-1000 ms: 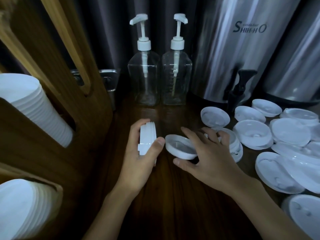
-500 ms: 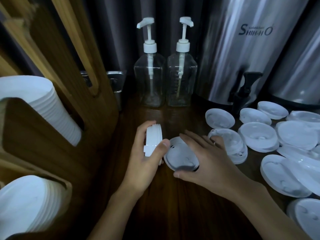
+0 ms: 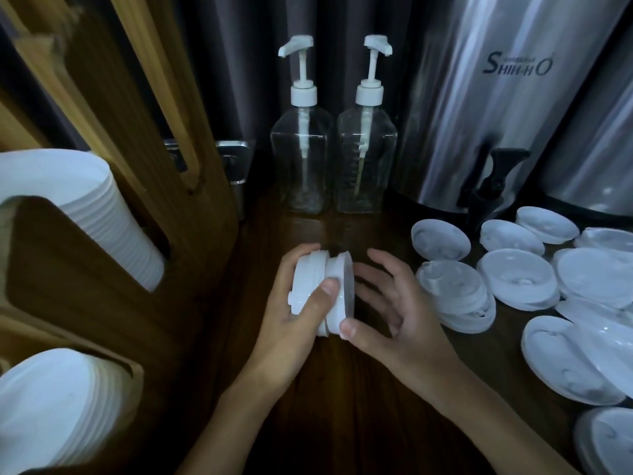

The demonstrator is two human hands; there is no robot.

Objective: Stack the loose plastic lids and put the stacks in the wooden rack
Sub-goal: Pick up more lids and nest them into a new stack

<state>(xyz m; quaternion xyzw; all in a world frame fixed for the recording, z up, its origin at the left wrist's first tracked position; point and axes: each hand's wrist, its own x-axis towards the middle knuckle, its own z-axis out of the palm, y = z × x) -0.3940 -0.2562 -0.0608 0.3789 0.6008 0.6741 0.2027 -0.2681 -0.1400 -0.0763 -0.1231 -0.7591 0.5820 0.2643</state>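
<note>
At centre frame, above the dark wooden worktop [image 3: 342, 406], the left hand [image 3: 291, 317] has its grip clamped on a short stack [image 3: 306, 286] of white lids held on edge: thumb across the near rim, fingers curled over the far rim, palm towards the right. The right hand [image 3: 387, 320] presses a single lid [image 3: 340, 293], also on edge, against the stack's right face; its thumb tip bears on the lid's lower rim, and its fingers are spread and half-curled behind the lid, so the grip is loose rather than closed. Both forearms enter from the lower edge and converge on the stack.

To the right, loose lids [image 3: 517, 282] lie on the worktop, several overlapping, with a small pile [image 3: 455, 293] nearest the right hand. Behind the hands stand two clear pump bottles [image 3: 301, 166], side by side. Right of them are two steel urns [image 3: 479, 108]; the nearer has a black tap. At the left edge, the wooden rack [image 3: 102, 234] holds two rows of stacked white lids, an upper row [image 3: 102, 214] and a lower row [image 3: 51, 406].
</note>
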